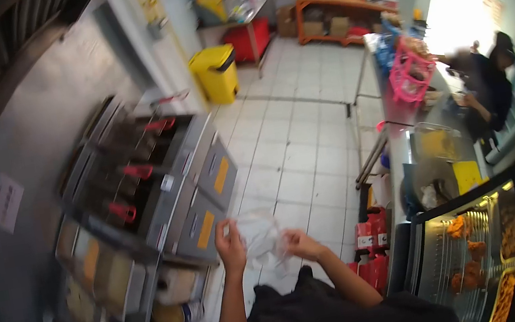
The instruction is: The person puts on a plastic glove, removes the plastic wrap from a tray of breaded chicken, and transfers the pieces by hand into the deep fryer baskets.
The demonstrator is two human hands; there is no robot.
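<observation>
A thin, crinkled clear plastic bag (260, 236) is being gripped by both hands, left hand (230, 246) and right hand (299, 245), above white floor tiles (297, 155); steel fryers (159, 176) are standing at nine o'clock.

A pale tiled floor (296, 148) runs through the kitchen. Along its left edge stands a stainless-steel deep fryer (159, 176) with red basket handles under a steel wall panel (30, 129). A yellow plastic bin (215, 73) sits near orange wooden shelves (341, 6). Bright daylight fills a doorway (456, 8) at the right; a lit glass display cabinet (473, 248) glows below.

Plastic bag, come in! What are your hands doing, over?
Left hand and right hand both gripping clear plastic bag, held up between them. Fryer at left, white tiled floor ahead, nothing blocking.
</observation>
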